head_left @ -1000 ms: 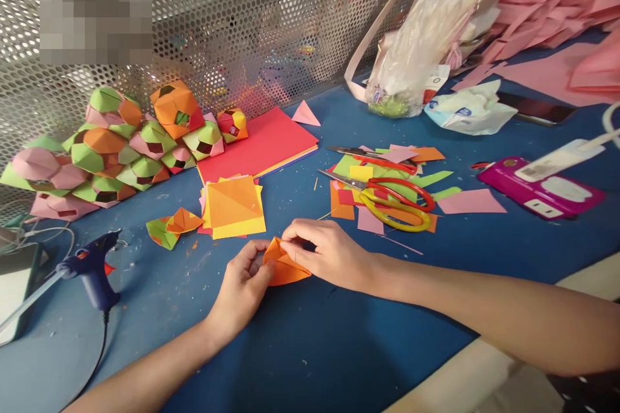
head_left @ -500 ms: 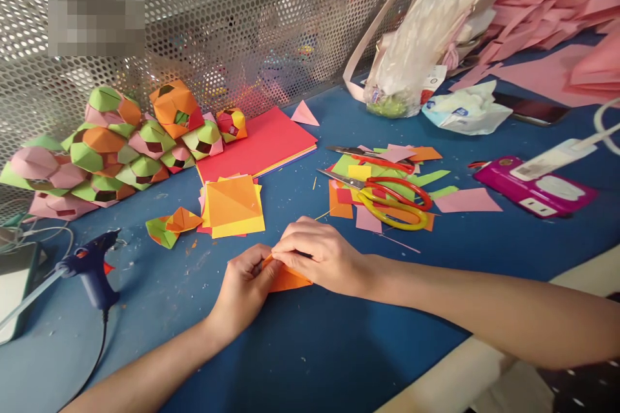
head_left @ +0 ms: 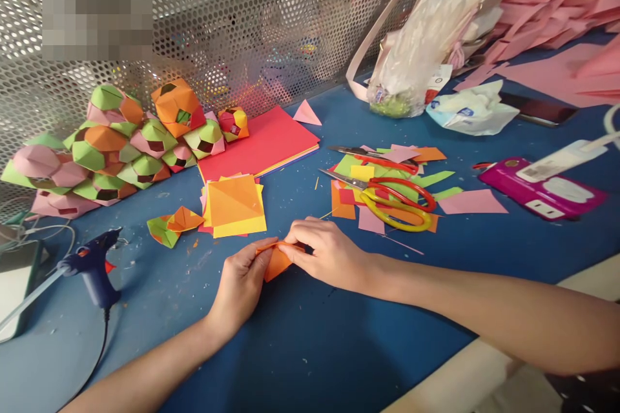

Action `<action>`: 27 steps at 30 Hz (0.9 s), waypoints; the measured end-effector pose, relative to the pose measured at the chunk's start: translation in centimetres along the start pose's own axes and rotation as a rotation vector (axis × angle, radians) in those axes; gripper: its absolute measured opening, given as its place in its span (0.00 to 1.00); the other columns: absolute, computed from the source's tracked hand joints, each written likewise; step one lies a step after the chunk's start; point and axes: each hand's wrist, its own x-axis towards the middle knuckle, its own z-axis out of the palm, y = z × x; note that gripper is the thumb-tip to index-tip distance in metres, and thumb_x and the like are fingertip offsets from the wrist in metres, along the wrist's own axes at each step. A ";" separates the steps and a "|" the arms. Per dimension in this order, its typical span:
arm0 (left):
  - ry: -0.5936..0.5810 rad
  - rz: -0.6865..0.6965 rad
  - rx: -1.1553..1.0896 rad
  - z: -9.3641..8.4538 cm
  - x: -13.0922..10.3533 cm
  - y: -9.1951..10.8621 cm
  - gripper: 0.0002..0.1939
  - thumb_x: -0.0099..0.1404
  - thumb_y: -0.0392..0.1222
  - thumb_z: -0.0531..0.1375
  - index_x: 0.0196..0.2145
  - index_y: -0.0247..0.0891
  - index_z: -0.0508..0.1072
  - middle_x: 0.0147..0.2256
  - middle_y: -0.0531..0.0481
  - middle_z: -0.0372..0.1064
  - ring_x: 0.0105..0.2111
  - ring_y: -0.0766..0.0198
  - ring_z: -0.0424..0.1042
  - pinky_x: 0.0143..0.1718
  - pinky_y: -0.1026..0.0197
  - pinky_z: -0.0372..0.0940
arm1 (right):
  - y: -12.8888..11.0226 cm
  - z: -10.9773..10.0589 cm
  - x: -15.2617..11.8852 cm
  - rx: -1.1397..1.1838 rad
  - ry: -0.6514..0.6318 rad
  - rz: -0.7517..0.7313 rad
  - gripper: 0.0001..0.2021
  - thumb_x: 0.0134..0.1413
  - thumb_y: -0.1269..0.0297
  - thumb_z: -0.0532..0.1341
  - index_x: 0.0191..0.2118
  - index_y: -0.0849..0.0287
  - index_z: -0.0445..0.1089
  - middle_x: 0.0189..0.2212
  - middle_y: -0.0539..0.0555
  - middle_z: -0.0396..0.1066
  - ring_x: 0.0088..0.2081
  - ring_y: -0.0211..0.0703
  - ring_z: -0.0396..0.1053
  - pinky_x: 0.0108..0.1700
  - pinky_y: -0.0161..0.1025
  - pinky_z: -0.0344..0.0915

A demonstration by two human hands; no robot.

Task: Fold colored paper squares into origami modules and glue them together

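Note:
Between my hands is a folded piece of orange paper [head_left: 278, 264], its point turned toward me and its upper edge pinched. My left hand [head_left: 241, 281] grips the paper's left side between thumb and fingers. Fingertips of my right hand [head_left: 325, 251] pinch the top edge on the right, covering part of it. Just beyond lies a stack of orange and yellow paper squares [head_left: 236, 202]. Left of the stack rest a green folded piece [head_left: 163, 231] and an orange folded piece [head_left: 185, 219], touching each other.
Several folded paper balls [head_left: 104, 150] are piled at the back left, beside red sheets [head_left: 271, 137]. A blue glue gun [head_left: 97, 269] stands at left. Scissors [head_left: 394, 197] lie on paper scraps at right, near a magenta power strip [head_left: 542, 190]. A metal mesh panel [head_left: 271, 19] rises behind.
The orange paper has been turned and lifted slightly, with its point now facing me. My right hand has shifted a little to the right along its top edge.

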 end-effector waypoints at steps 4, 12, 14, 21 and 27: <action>-0.005 0.000 0.009 0.0 0.1 -0.2 0.14 0.64 0.44 0.55 0.44 0.38 0.75 0.44 0.49 0.75 0.46 0.58 0.72 0.49 0.58 0.64 | 0.0 0.0 0.1 -0.046 0.009 -0.029 0.13 0.57 0.71 0.54 0.21 0.58 0.55 0.18 0.46 0.59 0.21 0.33 0.54 0.30 0.34 0.53; -0.012 0.096 0.008 -0.2 -0.2 0.4 0.15 0.66 0.45 0.53 0.44 0.37 0.75 0.46 0.48 0.73 0.47 0.59 0.72 0.50 0.60 0.64 | 0.2 0.1 0.0 -0.060 0.009 -0.047 0.14 0.56 0.71 0.54 0.21 0.58 0.54 0.18 0.46 0.59 0.22 0.33 0.55 0.30 0.34 0.52; 0.002 0.098 0.018 -0.2 -0.1 0.2 0.15 0.66 0.45 0.54 0.44 0.37 0.75 0.46 0.48 0.74 0.47 0.60 0.72 0.50 0.61 0.65 | 0.2 0.1 -0.1 -0.058 0.007 -0.043 0.14 0.56 0.71 0.54 0.21 0.58 0.53 0.18 0.46 0.59 0.21 0.33 0.55 0.30 0.34 0.52; 0.022 0.156 0.081 -0.1 0.0 -0.1 0.10 0.63 0.39 0.56 0.38 0.38 0.77 0.38 0.50 0.77 0.37 0.63 0.75 0.40 0.65 0.69 | -0.1 0.1 -0.2 0.000 -0.019 -0.022 0.13 0.55 0.71 0.54 0.21 0.58 0.53 0.18 0.45 0.58 0.22 0.33 0.53 0.30 0.33 0.52; -0.003 0.184 0.124 0.1 0.0 0.0 0.08 0.62 0.36 0.56 0.33 0.38 0.76 0.31 0.52 0.77 0.30 0.66 0.74 0.32 0.67 0.69 | -0.2 0.5 -0.4 0.044 -0.038 0.009 0.13 0.55 0.70 0.55 0.22 0.58 0.54 0.18 0.44 0.56 0.21 0.32 0.52 0.29 0.33 0.52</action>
